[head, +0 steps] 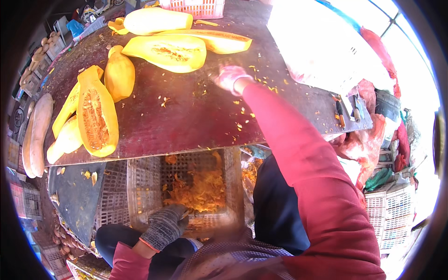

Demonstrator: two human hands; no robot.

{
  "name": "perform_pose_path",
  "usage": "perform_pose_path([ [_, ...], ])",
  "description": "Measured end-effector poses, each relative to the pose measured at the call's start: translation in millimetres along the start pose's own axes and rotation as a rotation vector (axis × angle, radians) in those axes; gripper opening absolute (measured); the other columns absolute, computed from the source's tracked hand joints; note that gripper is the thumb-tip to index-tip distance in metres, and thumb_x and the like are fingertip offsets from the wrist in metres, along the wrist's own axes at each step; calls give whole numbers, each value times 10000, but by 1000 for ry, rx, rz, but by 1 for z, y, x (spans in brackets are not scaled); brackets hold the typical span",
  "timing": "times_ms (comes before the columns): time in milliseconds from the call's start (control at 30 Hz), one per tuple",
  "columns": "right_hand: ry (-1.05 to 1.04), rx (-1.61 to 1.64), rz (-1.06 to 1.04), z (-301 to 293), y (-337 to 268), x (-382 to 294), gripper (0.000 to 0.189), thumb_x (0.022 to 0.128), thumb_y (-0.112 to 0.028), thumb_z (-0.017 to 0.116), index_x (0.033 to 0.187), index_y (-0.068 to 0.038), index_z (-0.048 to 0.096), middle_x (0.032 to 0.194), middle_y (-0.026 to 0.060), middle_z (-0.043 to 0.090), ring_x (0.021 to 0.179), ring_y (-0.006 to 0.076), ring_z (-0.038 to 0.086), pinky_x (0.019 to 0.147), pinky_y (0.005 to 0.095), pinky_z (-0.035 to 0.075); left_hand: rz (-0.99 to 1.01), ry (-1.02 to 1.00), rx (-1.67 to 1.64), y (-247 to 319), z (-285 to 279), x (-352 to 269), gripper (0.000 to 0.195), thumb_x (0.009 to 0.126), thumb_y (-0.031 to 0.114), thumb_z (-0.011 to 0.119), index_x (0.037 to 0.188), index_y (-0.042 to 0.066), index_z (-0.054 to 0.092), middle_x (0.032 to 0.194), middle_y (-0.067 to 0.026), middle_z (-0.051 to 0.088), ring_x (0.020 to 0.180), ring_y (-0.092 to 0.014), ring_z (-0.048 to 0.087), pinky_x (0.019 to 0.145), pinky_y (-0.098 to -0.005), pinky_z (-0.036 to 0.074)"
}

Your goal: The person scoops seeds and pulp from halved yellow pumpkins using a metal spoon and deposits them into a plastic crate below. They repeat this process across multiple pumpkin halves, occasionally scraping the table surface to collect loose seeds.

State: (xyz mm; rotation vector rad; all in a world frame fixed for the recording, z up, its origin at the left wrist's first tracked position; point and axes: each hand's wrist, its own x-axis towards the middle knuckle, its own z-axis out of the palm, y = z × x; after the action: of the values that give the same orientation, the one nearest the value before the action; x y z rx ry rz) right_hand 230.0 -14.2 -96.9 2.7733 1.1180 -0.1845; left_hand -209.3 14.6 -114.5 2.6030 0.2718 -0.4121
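My right hand [231, 78], in a pale pinkish glove and blurred, reaches out over the dark red tabletop [182, 112]. Just beyond its fingers lies a peeled squash half [175, 52] with its seed cavity facing up; whether the hand holds anything is unclear. My left hand [166, 224], in a grey knit glove with an orange cuff, is low by the near side of a plastic crate [143, 189]. A small tan bit shows at its fingers, too small to name. Orange squash pulp and scraps [199, 189] lie inside the crate.
More peeled squash halves [96, 122] lie at the table's left, beside unpeeled squash [40, 133]. A pink crate [196, 7] stands at the far edge. An orange-handled tool [339, 113] lies at the right corner. White crates [390, 213] and red mesh sacks [367, 147] are on the right.
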Motion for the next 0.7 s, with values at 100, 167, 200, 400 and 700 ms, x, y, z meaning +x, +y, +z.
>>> perform_pose_path([
  [100, -127, 65, 249, 4, 46, 1, 678, 967, -495, 175, 1488, -61, 163, 1544, 125, 181, 1434, 282, 154, 1168, 481, 59, -25, -55, 13, 6, -5, 3, 332, 859, 330, 591, 1007, 36, 632, 891, -185, 641, 785, -363, 628, 706, -463, 501],
  [167, -74, -9, 207, -2, 63, -23, 699, 969, -519, 217, 1458, -19, 235, 1436, 155, 398, 1314, 293, 409, 1125, 568, 193, -61, -91, 34, 8, -8, 5, 326, 855, 327, 596, 1000, 37, 634, 891, -184, 640, 794, -363, 625, 715, -461, 501],
  [200, -76, -59, 220, 2, 88, -34, 632, 981, -474, 229, 1467, -70, 240, 1423, 164, 411, 1309, 290, 416, 1100, 600, 221, -39, -101, 41, 10, -8, 10, 324, 853, 325, 600, 999, 38, 634, 892, -184, 641, 801, -363, 624, 719, -460, 501],
  [400, -240, -204, 157, 14, 117, -95, 433, 1017, -291, 247, 1387, -138, 411, 1301, 212, 513, 1111, 292, 584, 918, 370, 492, -24, -65, 87, 2, 3, 4, 307, 850, 317, 611, 978, 38, 624, 869, -188, 627, 819, -371, 615, 711, -455, 493],
  [700, 22, -145, 123, -9, 135, -64, 441, 962, -373, 422, 1115, 11, 577, 1180, 195, 594, 1112, 302, 563, 983, 388, 422, 14, -92, 41, 4, 9, 13, 298, 844, 311, 612, 986, 50, 624, 868, -179, 622, 803, -376, 614, 682, -462, 486],
])
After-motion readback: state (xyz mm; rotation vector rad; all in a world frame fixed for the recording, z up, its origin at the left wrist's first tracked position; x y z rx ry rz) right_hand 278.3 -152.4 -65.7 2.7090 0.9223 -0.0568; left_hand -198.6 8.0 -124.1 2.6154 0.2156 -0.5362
